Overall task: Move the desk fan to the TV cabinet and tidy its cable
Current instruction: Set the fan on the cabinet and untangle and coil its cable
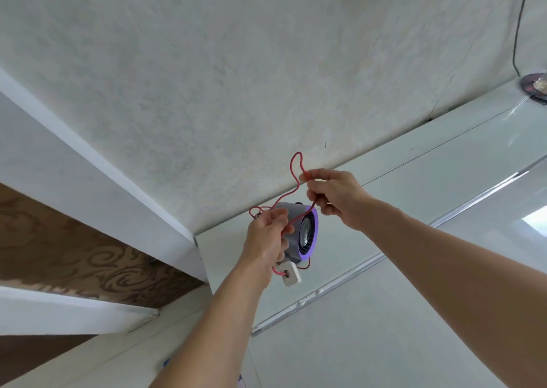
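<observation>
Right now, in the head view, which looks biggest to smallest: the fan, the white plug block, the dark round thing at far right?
1. fan
2. and 3. unsure: white plug block and dark round thing look alike; the latter is farther and cut off.

No legible text (anywhere visible)
</observation>
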